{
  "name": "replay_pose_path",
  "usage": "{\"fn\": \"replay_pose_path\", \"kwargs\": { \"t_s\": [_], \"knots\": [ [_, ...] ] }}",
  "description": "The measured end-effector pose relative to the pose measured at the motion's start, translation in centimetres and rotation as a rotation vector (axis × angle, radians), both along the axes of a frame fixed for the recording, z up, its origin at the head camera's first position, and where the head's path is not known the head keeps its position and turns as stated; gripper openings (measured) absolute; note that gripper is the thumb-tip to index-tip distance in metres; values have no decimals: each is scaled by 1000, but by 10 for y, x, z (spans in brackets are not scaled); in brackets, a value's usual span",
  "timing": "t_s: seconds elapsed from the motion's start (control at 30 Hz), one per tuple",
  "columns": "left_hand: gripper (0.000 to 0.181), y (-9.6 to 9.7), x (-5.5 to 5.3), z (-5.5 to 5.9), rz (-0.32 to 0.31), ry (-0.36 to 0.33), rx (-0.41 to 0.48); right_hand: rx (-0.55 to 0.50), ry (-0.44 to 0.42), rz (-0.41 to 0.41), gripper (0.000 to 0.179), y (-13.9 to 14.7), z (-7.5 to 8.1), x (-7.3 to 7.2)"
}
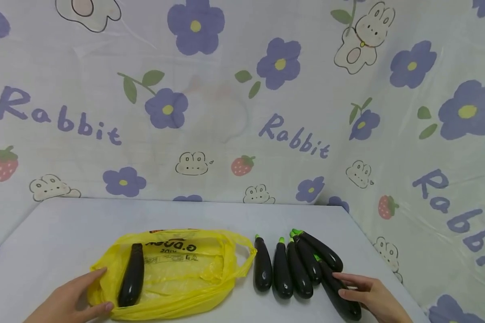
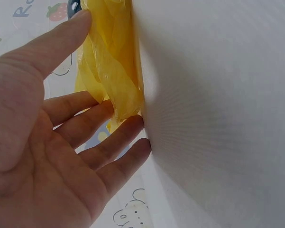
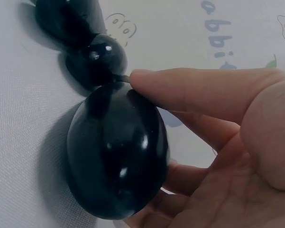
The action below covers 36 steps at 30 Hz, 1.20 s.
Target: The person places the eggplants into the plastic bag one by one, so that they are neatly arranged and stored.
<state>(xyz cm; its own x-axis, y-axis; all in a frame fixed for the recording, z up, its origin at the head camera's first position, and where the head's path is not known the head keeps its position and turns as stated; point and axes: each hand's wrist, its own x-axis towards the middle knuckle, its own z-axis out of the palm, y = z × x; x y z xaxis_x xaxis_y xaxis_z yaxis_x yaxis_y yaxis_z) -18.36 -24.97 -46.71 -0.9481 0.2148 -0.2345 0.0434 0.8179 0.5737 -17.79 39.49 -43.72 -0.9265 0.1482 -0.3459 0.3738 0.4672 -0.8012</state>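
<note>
A yellow plastic bag (image 1: 194, 273) lies spread on the table, with one dark eggplant (image 1: 132, 276) lying in its left part. My left hand (image 1: 71, 294) is at the bag's left end, thumb and fingers apart and touching the crumpled plastic (image 2: 111, 61). At the right, the fingers and thumb of my right hand (image 1: 371, 296) grip the nearest eggplant (image 1: 341, 294) of a group. Close up, the thumb lies on top of its glossy rounded end (image 3: 118, 152) and the other fingers are partly hidden behind it.
Several more eggplants with green stem ends, such as the leftmost one (image 1: 262, 264), lie side by side between the bag and my right hand. The white table (image 1: 85, 215) meets a printed cloth backdrop (image 1: 218, 112) behind and on the right.
</note>
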Motion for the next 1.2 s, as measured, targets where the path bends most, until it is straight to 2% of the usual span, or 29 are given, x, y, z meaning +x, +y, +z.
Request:
{"fn": "replay_pose_path", "kwargs": {
  "t_s": [0.33, 0.47, 0.63, 0.77, 1.03, 1.2],
  "knots": [
    [89, 2, -1, 4, -4, 3, 15, -45, -1, -17, 57, 5, 2, 3],
    [90, 2, -1, 4, 1, -1, 11, -99, 24, -30, 58, 7, 3, 6],
    [90, 3, 1, 5, 9, -2, 4, -191, 51, 30, 57, 10, 6, 10],
    [89, 3, 2, 7, 8, 4, 3, -227, 58, 47, 54, 10, 7, 10],
    [90, 2, 0, 5, 8, -9, 8, -241, 70, 8, 62, 8, 8, 10],
    [89, 0, -1, 2, 1, -9, 16, -326, 81, 5, 58, 9, 7, 9]
  ]
}}
